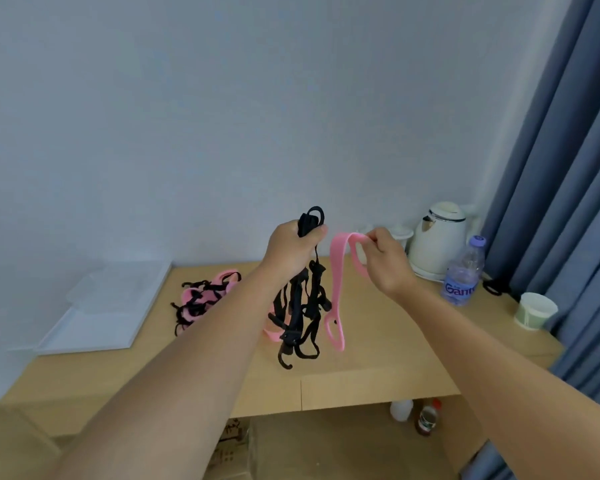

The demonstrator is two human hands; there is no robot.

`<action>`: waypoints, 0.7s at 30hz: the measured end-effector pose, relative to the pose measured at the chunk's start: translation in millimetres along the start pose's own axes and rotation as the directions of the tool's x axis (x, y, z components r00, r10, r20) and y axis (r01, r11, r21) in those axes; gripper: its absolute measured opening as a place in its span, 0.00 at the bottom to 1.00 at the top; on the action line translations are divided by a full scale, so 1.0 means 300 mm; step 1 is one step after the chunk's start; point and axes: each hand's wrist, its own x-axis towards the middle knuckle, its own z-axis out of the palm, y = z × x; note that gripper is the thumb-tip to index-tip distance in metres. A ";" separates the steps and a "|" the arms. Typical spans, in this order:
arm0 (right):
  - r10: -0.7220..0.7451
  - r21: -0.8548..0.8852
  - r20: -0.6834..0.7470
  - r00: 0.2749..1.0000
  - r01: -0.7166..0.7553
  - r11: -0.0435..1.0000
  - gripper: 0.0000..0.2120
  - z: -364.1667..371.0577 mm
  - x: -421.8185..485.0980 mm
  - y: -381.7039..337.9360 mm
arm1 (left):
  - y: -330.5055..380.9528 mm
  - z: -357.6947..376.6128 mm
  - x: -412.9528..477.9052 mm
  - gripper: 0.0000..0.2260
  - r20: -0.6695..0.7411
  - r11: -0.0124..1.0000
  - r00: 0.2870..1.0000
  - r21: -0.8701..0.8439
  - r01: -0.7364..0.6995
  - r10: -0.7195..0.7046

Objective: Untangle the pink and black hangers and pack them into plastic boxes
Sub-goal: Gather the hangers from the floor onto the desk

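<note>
My left hand [291,249] grips the top of a bunch of black hangers [300,317], which dangles above the wooden table [378,372]. My right hand [385,263] pinches the upper loop of a single pink hanger [336,289] that hangs down just right of the black bunch. A bit of another pink hanger shows behind the black bunch low down. A tangled pile of pink and black hangers [201,299] lies on the table to the left. Clear plastic boxes [104,306] sit at the table's left end.
A white kettle [437,240], a water bottle [463,275] and a paper cup [534,310] stand at the back right of the table. Blue curtains [568,168] hang on the right. Bottles and cardboard boxes sit under the table.
</note>
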 end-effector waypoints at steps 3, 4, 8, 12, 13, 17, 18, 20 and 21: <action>0.030 0.048 -0.055 0.998 -0.027 0.998 0.10 -0.011 0.070 0.053 | -0.007 0.051 0.102 0.13 0.005 0.999 1.000 0.011 -0.031 0.031; 0.040 0.061 -0.071 0.997 -0.036 0.997 0.10 -0.013 0.092 0.072 | -0.009 0.067 0.137 0.13 0.008 0.999 0.999 0.012 -0.037 0.037; 0.081 0.048 -0.117 0.990 -0.075 0.996 0.10 -0.018 0.173 0.134 | -0.042 0.151 0.274 0.15 0.058 0.999 0.997 0.006 -0.052 0.051; 0.145 0.043 -0.215 0.966 -0.139 0.989 0.10 -0.024 0.242 0.220 | -0.097 0.259 0.400 0.15 0.137 0.999 0.990 -0.001 -0.041 0.041; 0.161 0.049 -0.250 0.955 -0.154 0.987 0.10 -0.025 0.257 0.244 | -0.110 0.288 0.431 0.15 0.150 0.999 0.988 -0.004 -0.039 0.039; 0.231 0.048 -0.343 0.911 -0.228 0.972 0.09 -0.014 0.298 0.332 | -0.156 0.406 0.522 0.16 0.219 0.997 0.973 -0.035 -0.064 0.070; 0.250 0.049 -0.358 0.900 -0.249 0.967 0.09 -0.012 0.301 0.350 | -0.176 0.433 0.534 0.15 0.242 0.998 0.968 -0.027 -0.059 0.063; 0.276 0.075 -0.387 0.880 -0.268 0.960 0.09 -0.015 0.294 0.376 | -0.231 0.482 0.551 0.10 0.294 0.999 0.956 0.024 -0.029 0.021; 0.283 0.090 -0.400 0.872 -0.270 0.959 0.10 -0.013 0.293 0.384 | -0.271 0.496 0.565 0.09 0.323 0.998 0.946 0.066 -0.015 -0.007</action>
